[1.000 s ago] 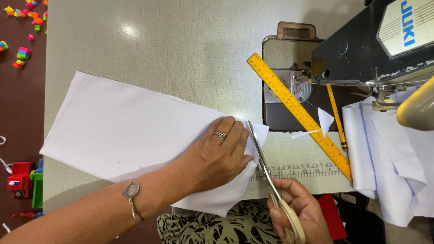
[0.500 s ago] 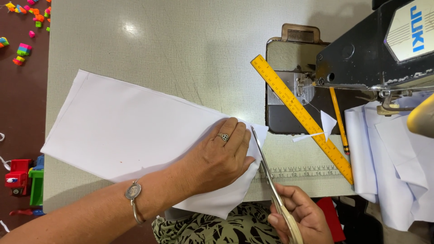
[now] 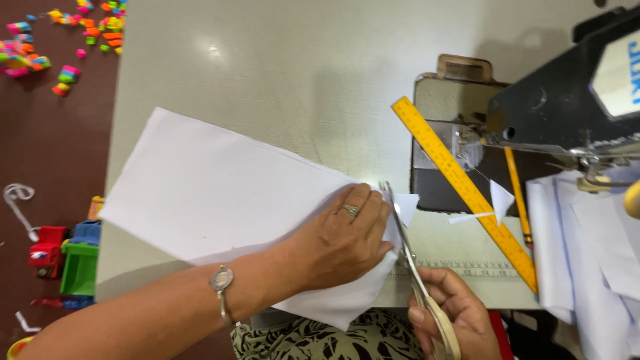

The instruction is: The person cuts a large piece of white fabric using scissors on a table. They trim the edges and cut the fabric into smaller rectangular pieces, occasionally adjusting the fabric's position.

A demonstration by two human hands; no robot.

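Pressing white fabric flat, left hand fingers together, right hand fingers clamped on scissors.

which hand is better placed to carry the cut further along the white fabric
Right. The right hand holds the scissors, blades at the white fabric's edge; the left hand lies flat on it, pinning it down.

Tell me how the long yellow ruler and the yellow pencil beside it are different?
The flat yellow plastic ruler is wider and longer than the thin yellow wooden pencil. The ruler slants across the sewing machine's bed, while the pencil lies nearly straight up and down in the picture. The ruler carries printed marks along its length; the pencil looks plain. Both are yellow, straight, and untouched by either hand.
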